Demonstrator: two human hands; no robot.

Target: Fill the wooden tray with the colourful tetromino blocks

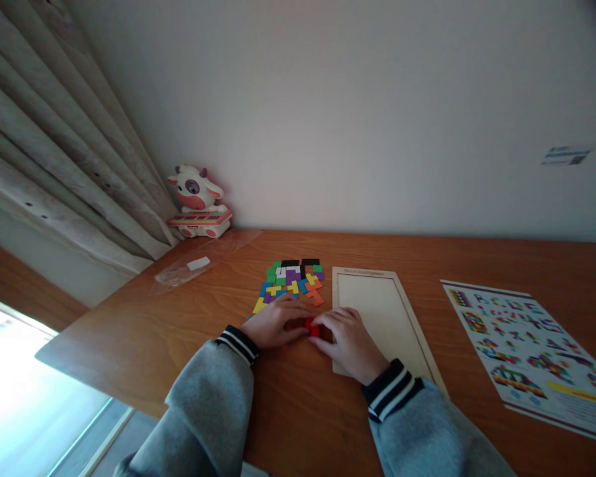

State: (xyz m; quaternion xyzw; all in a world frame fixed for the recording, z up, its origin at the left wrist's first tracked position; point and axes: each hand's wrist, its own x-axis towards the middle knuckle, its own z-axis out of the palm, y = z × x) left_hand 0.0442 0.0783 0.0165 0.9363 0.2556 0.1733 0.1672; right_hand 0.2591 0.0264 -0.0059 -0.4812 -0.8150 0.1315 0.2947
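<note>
The fingers (328,320) of the right hand (350,341) are bunched together and pinch a red piece (312,326). The left hand (278,321) has its fingers curled close over the same piece, though whether they grip it or only rest on it cannot be told. Under both hands lies the wooden table (298,411). Well right of the fingers is a printed pattern sheet (531,351). Just right of them, partly under the right hand, is a pale wooden tray (367,270). Just beyond the fingertips sits a cluster of coloured pieces (293,278). Far beyond and left stands a cow toy (198,202).

Smooth wood-grain table (298,411), pale matt wooden tray (377,311), glossy paper sheet (536,351), probably plastic cow toy (197,199)
</note>
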